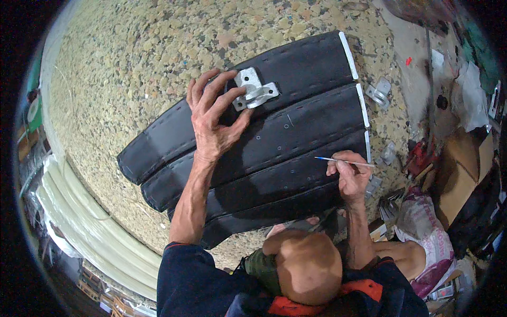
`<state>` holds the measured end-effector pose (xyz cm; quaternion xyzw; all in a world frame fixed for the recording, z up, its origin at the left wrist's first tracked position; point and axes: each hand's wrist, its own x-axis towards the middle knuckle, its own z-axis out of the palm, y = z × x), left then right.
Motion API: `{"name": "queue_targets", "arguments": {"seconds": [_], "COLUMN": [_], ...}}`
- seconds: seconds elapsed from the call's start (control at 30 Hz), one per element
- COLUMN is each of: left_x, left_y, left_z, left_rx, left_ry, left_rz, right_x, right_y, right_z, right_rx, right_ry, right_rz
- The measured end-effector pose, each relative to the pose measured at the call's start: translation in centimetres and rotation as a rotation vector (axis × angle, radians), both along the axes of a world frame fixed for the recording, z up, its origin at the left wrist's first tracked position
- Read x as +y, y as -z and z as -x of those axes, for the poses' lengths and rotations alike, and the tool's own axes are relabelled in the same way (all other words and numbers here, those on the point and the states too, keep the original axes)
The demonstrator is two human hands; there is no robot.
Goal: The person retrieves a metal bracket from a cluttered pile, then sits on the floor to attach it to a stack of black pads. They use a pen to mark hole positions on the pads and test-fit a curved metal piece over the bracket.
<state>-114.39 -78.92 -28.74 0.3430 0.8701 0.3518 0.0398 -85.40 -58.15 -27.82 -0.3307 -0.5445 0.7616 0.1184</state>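
Head (309, 268) foremost; left hand (215, 117) grasps bracket (255, 87) atop black padding (248, 164) (right hand (349, 177), well apart, pinches pen (328, 158)).

Head view: fisheye, faces down from above, near; left hand (215, 116), right hand (350, 174), panels (245, 156) mid-view.

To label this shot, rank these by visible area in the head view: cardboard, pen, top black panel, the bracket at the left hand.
1. Top black panel
2. Cardboard
3. Bracket at the left hand
4. Pen, long but very thin
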Motion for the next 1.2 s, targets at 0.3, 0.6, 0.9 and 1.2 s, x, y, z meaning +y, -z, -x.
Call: {"name": "queue_targets", "arguments": {"seconds": [0.3,0.6,0.9,1.2], "left_x": [0.2,-0.05,-0.21,-0.23], "left_y": [-0.33,-0.07,0.27,0.27], "left_z": [0.04,0.26,0.21,0.26], "left_rx": [0.076,0.009,-0.007,0.014], "left_ry": [0.016,-0.001,0.004,0.01], "left_rz": [0.008,-0.069,-0.097,-0.09], "right_x": [-0.05,-0.22,-0.09,-0.21], "right_y": [0.0,-0.04,0.04,-0.24], "right_z": [0.07,0.36,0.28,0.29], "right_rx": [0.002,0.004,0.004,-0.013], "right_ry": [0.034,0.063,0.062,0.057], "right_rz": [0.022,0.03,0.036,0.014]}}
